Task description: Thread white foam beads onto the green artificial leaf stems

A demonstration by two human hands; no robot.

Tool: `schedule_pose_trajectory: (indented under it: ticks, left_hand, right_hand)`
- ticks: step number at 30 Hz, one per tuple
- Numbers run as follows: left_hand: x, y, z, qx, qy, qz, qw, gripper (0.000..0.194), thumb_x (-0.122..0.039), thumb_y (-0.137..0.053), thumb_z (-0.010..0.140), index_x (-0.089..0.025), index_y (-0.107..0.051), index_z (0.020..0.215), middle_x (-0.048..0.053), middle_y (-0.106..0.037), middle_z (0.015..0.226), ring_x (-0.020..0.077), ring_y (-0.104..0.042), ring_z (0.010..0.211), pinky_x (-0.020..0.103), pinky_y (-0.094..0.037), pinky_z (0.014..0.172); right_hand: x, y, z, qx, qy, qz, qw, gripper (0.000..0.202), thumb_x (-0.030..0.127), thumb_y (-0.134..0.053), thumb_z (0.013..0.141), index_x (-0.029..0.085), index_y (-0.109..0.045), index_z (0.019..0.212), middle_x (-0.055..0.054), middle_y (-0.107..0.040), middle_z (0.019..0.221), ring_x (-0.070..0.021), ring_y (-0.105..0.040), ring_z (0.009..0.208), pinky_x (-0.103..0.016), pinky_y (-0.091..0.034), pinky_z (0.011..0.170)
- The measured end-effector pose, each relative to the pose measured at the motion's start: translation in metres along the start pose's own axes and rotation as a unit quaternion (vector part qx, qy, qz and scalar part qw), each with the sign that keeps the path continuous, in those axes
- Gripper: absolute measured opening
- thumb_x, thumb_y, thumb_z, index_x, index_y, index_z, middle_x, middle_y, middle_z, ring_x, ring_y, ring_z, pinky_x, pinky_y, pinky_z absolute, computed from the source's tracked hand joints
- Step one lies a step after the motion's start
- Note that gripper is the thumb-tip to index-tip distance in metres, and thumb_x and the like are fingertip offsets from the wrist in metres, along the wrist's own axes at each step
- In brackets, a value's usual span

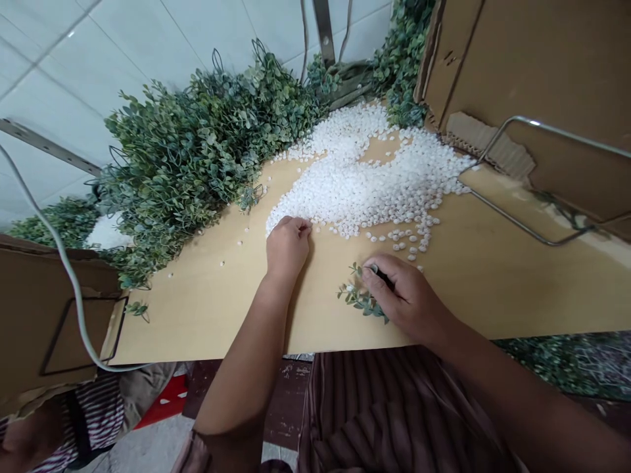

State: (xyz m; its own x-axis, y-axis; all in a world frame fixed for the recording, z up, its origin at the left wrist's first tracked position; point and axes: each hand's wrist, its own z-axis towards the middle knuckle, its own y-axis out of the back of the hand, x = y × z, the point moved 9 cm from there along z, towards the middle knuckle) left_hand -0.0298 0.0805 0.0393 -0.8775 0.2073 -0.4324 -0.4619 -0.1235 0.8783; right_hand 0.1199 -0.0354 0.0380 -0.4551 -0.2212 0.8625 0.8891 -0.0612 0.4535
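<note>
My left hand (pixel 286 248) is at the near left edge of a spread of small white plastic beads (pixel 345 190). Its thumb and fingers are pinched together, and whatever lies between the tips is too small to make out. To the right, my right hand (pixel 407 295) is closed around a sprig of artificial green leaves (pixel 363 301), whose leafy end points left above the board. A white speck shows among its leaves. Some loose beads (pixel 407 236) lie between this hand and the main spread.
Leafy artificial greenery (pixel 197 144) is heaped along the back left of the wooden board (pixel 221 322). A cardboard box (pixel 537 85) with a metal wire frame (pixel 532 236) stands right. Another box (pixel 39 309) and a pale cable (pixel 64 256) are left. Another person's striped sleeve (pixel 98 414) shows lower left.
</note>
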Motion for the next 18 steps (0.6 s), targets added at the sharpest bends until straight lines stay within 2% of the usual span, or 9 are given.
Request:
schedule_pose_trajectory:
  ticks: [2,4,6,8,11,14,18]
  left_hand:
    - [0.002,0.0,-0.003,0.002,0.017,-0.068,0.998,0.013,-0.018,-0.055,0.074,-0.02,-0.068,0.075,0.006,-0.067,0.086,0.0186,-0.058,0.075,0.031,-0.041,0.07]
    - [0.006,0.0,-0.009,0.011,0.058,-0.194,0.979,0.009,-0.019,-0.057,0.073,-0.018,-0.067,0.074,0.004,-0.068,0.078,0.0156,-0.058,0.069,0.028,-0.043,0.068]
    - [0.005,-0.002,-0.019,0.022,0.092,-0.334,0.938,0.005,-0.019,-0.061,0.07,-0.016,-0.065,0.071,0.002,-0.066,0.07,0.0125,-0.057,0.064,0.025,-0.044,0.065]
    - [-0.005,-0.003,-0.032,0.036,0.099,-0.434,0.895,0.004,-0.017,-0.067,0.065,-0.016,-0.065,0.069,0.0,-0.066,0.066,0.0105,-0.057,0.062,0.023,-0.045,0.063]
    - [-0.02,-0.01,-0.053,0.07,0.111,-0.504,0.854,0.015,-0.016,-0.074,0.058,-0.018,-0.069,0.072,-0.001,-0.068,0.067,0.0088,-0.058,0.062,0.021,-0.047,0.064]
    - [-0.028,-0.021,-0.069,0.109,0.136,-0.544,0.821,0.015,-0.019,-0.076,0.058,-0.019,-0.071,0.072,0.0,-0.07,0.069,0.0089,-0.06,0.062,0.022,-0.049,0.065]
    - [-0.031,-0.028,-0.077,0.127,0.146,-0.569,0.799,0.014,-0.021,-0.077,0.057,-0.019,-0.073,0.071,0.0,-0.071,0.069,0.0086,-0.061,0.061,0.021,-0.05,0.064]
  right_hand:
    - [-0.001,0.001,0.001,-0.006,-0.006,0.001,1.0,0.025,0.024,-0.041,0.085,0.02,-0.04,0.061,0.001,-0.043,0.057,-0.0117,-0.043,0.055,-0.024,-0.034,0.054]
    - [-0.003,0.002,0.001,-0.01,-0.01,0.009,1.0,0.022,0.024,-0.042,0.085,0.018,-0.045,0.064,0.0,-0.047,0.059,-0.0118,-0.045,0.056,-0.024,-0.035,0.055]
    - [-0.004,0.002,0.0,-0.015,-0.012,0.019,1.0,0.019,0.023,-0.044,0.084,0.017,-0.05,0.067,-0.001,-0.052,0.061,-0.0121,-0.048,0.058,-0.024,-0.037,0.056]
    - [-0.004,0.002,0.0,-0.018,-0.012,0.028,0.999,0.017,0.023,-0.045,0.084,0.017,-0.053,0.07,-0.002,-0.057,0.065,-0.013,-0.052,0.062,-0.024,-0.039,0.058]
    - [-0.006,0.003,0.0,-0.029,-0.012,0.03,0.999,0.016,0.024,-0.047,0.083,0.016,-0.058,0.073,-0.004,-0.062,0.069,-0.0143,-0.056,0.065,-0.025,-0.042,0.061]
    - [-0.007,0.005,0.0,-0.041,-0.013,0.036,0.998,0.014,0.023,-0.05,0.081,0.016,-0.061,0.075,-0.003,-0.064,0.069,-0.0146,-0.058,0.064,-0.025,-0.044,0.061]
    - [-0.009,0.007,-0.002,-0.056,-0.025,0.065,0.996,0.015,0.023,-0.053,0.079,0.015,-0.065,0.081,-0.005,-0.068,0.075,-0.0165,-0.062,0.071,-0.026,-0.047,0.066]
